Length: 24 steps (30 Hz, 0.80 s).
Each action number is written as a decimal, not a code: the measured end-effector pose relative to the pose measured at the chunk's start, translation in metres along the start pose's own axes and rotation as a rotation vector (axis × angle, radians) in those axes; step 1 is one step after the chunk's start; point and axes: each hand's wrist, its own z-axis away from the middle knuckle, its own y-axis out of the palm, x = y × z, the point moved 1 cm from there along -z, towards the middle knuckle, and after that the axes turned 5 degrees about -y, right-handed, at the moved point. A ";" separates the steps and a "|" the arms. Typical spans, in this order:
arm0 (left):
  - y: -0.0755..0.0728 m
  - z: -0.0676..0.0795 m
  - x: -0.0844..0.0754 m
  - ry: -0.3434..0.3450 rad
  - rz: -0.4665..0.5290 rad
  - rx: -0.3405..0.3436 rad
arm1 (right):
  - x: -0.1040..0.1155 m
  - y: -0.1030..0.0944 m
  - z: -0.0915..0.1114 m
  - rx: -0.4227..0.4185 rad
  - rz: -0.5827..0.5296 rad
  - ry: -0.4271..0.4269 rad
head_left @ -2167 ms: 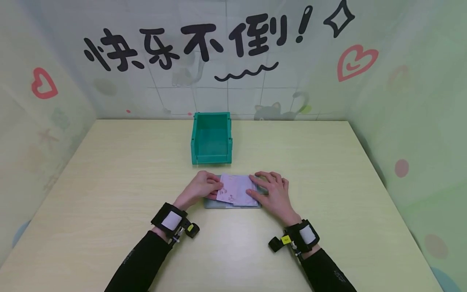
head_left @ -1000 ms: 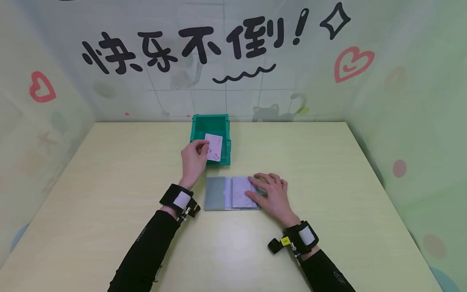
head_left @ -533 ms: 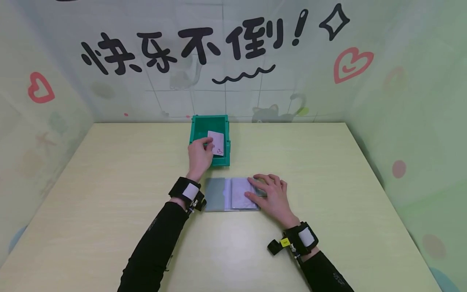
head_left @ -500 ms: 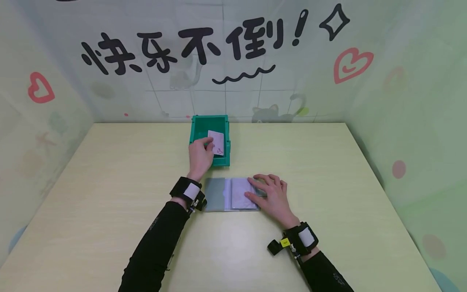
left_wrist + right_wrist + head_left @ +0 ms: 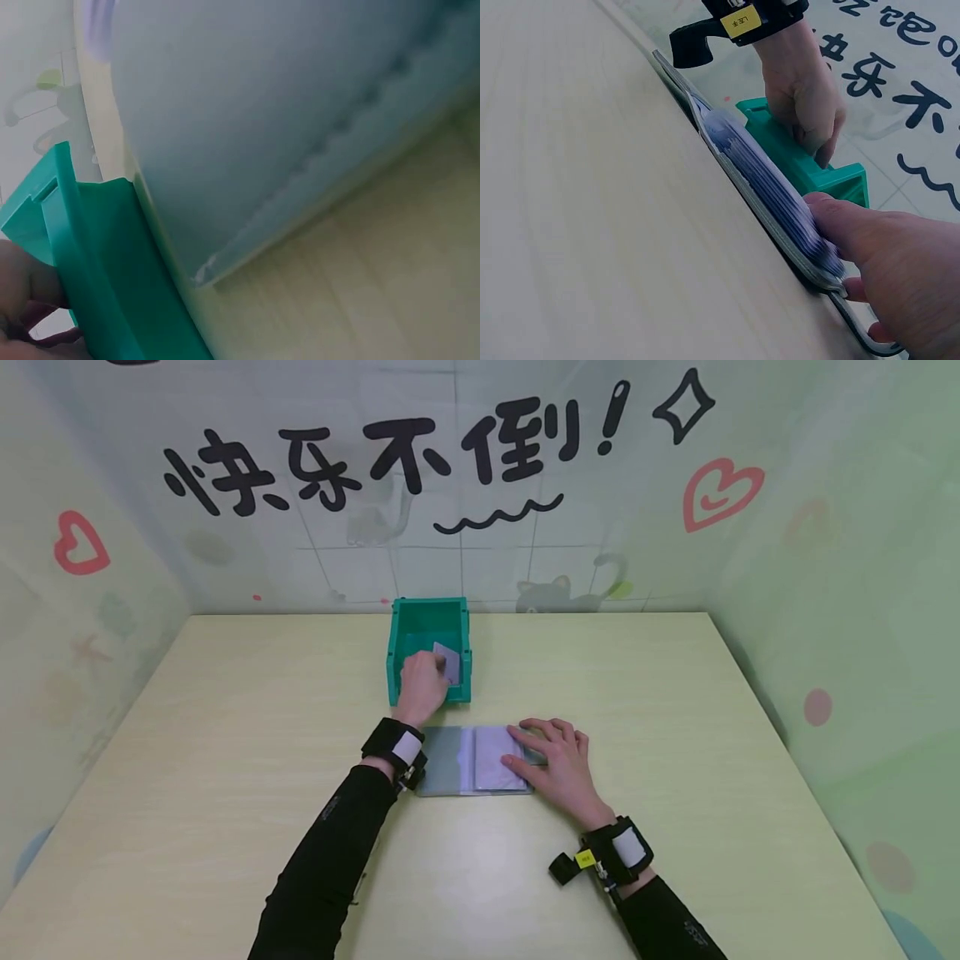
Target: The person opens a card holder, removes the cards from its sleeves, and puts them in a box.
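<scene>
In the head view my left hand (image 5: 422, 683) is down inside the teal bin (image 5: 392, 685). It pinches a small lilac sheet of paper (image 5: 451, 666), which leans toward the bin's right wall; my fingertips are mostly hidden behind the hand. An open notebook with a grey-blue cover (image 5: 441, 760) lies in front of the bin, its thick block of lilac pages (image 5: 497, 760) on the right half. Across the pages' right edge rests my right hand (image 5: 558, 768), fingers spread. The right wrist view shows the thumb (image 5: 836, 217) against the page stack (image 5: 769, 187), other fingertips at the cover's end.
Everything stands on a pale wooden table (image 5: 225, 760). A printed backdrop (image 5: 322, 552) rises right behind the bin at the table's far edge, with side walls of the same cloth. Both wrists carry black camera straps (image 5: 617, 852).
The left hand has carried the lilac sheet from the notebook up to the bin and lowered it inside, where it now tilts. The right hand has stayed on the pages.
</scene>
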 end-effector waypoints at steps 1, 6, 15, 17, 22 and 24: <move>0.001 0.000 0.000 0.006 -0.017 0.006 | 0.000 0.000 0.000 -0.001 0.001 -0.001; 0.004 0.000 -0.004 0.015 -0.101 0.044 | -0.001 0.000 0.000 -0.011 0.016 -0.010; 0.005 0.004 -0.010 -0.033 -0.218 0.115 | 0.001 0.000 -0.001 0.004 0.015 0.005; 0.005 0.005 -0.011 -0.027 -0.232 0.119 | 0.000 0.000 -0.001 0.007 0.018 0.008; 0.004 0.008 -0.013 -0.038 -0.244 0.154 | 0.000 0.000 0.000 0.013 0.011 0.016; 0.004 0.009 -0.013 -0.045 -0.246 0.168 | 0.001 -0.001 0.000 0.010 0.006 0.018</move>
